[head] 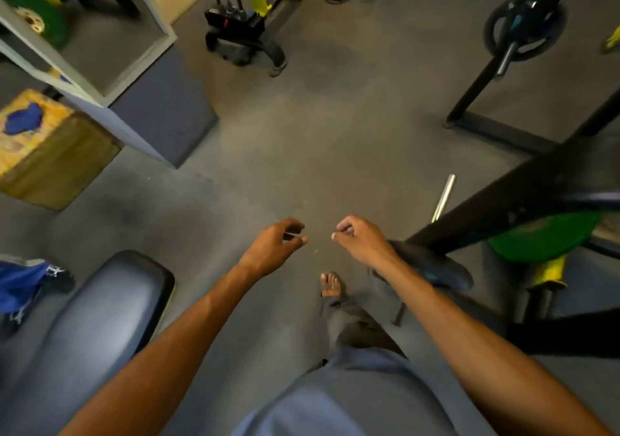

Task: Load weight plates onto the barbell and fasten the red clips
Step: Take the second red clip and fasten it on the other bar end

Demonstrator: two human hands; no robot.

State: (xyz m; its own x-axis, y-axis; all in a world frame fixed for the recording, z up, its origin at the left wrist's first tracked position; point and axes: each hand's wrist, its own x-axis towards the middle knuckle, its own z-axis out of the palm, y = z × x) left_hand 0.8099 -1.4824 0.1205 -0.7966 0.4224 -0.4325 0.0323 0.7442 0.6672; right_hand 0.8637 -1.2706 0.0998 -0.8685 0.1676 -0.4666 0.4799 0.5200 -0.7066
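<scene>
Both hands hover empty over the gym floor, with the loaded rack at the right.

The left hand (275, 248) and right hand (360, 239) hang close together above the grey floor (302, 154), fingers loosely curled and gripping nothing. A bare barbell end (443, 197) pokes out past the black rack beam (523, 194) just right of the right hand; a green plate (540, 237) sits under that beam, and a black plate (526, 26) hangs on a far upright. A dark disc (436, 268), perhaps another plate, lies blurred behind the right wrist. A padded bench (100, 315) crowds the lower left, a wooden box (50, 154) beyond it. One bare foot (330, 284) shows below the hands.
</scene>
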